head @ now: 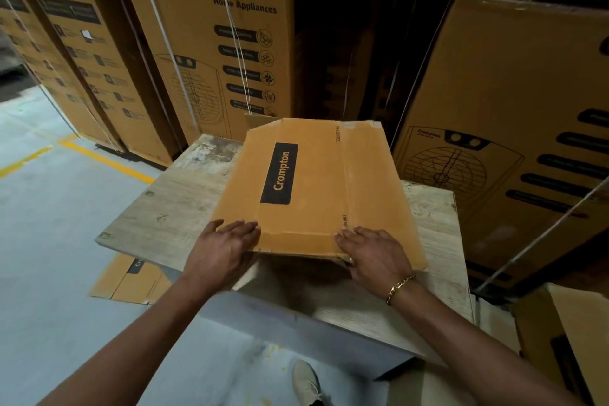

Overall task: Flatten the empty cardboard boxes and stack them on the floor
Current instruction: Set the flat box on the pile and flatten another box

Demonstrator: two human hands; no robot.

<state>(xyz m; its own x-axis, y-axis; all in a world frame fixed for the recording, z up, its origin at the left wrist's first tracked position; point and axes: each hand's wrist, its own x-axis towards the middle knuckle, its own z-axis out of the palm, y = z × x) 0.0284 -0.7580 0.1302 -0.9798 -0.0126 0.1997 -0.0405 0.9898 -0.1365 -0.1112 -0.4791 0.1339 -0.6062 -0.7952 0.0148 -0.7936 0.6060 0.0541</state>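
Note:
A flattened brown cardboard box (316, 181) with a black Crompton label lies tilted over the wooden table (155, 208), its near edge raised above the tabletop. My left hand (220, 247) holds the near left corner, fingers flat on top and thumb hidden under the edge. My right hand (372, 257) grips the near right edge, fingers on top and thumb tucked beneath. Another flattened box (128, 280) lies on the floor, partly under the table's left side.
Tall stacks of strapped Crompton cartons (211, 43) wall in the back and the right side (514, 128). An open carton (570, 339) stands at the lower right. Grey floor with yellow lines (105, 158) spreads to the left. My shoe (306, 382) is below the table.

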